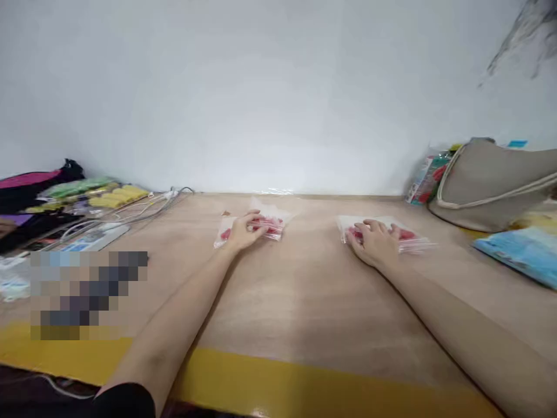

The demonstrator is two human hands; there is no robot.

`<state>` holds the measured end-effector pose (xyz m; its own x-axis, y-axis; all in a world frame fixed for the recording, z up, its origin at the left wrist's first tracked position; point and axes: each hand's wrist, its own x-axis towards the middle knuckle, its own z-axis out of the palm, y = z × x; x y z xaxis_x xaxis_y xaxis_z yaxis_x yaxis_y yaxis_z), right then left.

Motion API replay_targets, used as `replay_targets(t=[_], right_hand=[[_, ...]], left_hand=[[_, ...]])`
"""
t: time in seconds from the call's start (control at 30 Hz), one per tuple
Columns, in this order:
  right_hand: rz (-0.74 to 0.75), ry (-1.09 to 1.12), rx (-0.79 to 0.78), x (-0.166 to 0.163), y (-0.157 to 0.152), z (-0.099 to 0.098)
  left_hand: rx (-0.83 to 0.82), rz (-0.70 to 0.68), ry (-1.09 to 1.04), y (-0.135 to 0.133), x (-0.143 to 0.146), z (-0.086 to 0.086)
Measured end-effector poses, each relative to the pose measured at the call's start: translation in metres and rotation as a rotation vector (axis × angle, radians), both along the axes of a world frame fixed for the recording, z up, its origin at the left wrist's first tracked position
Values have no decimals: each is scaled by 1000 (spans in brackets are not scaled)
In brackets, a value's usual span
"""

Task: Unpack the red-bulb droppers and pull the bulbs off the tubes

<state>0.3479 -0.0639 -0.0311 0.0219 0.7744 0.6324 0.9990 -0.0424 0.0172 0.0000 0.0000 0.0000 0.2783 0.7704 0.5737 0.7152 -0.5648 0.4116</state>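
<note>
Two clear plastic bags with red contents lie on a light wooden table [304, 290]. My left hand [246, 231] rests on the left bag [274, 223], fingers curled over it. My right hand [375, 239] lies on the right bag [411, 238], fingers bent and pressing down on it. Both arms are stretched far forward toward the white wall. What the red pieces inside are, I cannot make out.
A beige tote bag [491, 183] and a colourful packet [424, 177] stand at the back right, with a blue sheet [522, 252] in front. Cables [143, 212], yellow and green packs [108, 194] and dark cloth crowd the left. A yellow strip [282, 383] edges the table's front.
</note>
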Motion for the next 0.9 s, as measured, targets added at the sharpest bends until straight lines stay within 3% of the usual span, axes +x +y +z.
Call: replay_targets(t=[0.1,0.2,0.33,0.47,0.77,0.9], right_hand=[[18,-11,-70,-3,-1,0],[33,-22,-83,-5,-2,-1],[51,-55,-53,-7,-2,-1],[41,-22,-121,-7,-1,-1],[64,3,-182,-3,1,-1],[89,-5,-173,-1,1,-4]], left_hand=[[-21,11,-6,2,-14,3],[9,63,62,-2,-10,10],[92,175,308,-16,28,11],[123,141,513,-21,58,-4],[199,124,515,4,17,-11],[324,115,430,0,21,-13]])
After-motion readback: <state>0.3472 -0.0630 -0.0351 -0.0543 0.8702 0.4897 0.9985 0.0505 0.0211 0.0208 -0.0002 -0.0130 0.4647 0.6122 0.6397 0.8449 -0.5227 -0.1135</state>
